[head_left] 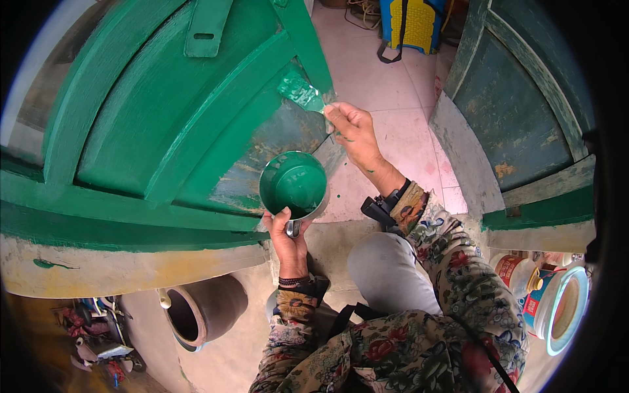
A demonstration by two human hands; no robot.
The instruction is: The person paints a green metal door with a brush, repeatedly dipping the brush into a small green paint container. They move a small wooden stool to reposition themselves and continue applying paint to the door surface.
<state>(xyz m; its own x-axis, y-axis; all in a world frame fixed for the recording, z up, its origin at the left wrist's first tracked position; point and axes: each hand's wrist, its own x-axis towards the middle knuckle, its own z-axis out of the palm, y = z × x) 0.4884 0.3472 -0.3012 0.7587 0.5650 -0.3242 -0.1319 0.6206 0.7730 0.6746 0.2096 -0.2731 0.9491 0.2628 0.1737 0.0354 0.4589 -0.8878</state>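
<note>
My right hand (356,132) grips the handle of a flat paintbrush (302,92), its bristles loaded with green paint. The bristles lie against the lower panel of a wooden door (211,113), near its edge. Most of this door is wet green; a patch by the edge (290,125) still shows worn grey-blue. Below the brush, my left hand (290,240) holds a metal mug (294,185) by its handle, thumb at the rim. Green paint covers the inside of the mug. Specks of green mark my right hand and wrist.
Another door leaf (516,113), worn grey-blue, stands at the right. Pink floor tiles (388,93) with green drips lie between the leaves. A yellow and blue plastic object (410,24) is beyond. A brown clay jar (216,304) is lower left; a plastic jug (513,272) and a bucket (540,314) are lower right.
</note>
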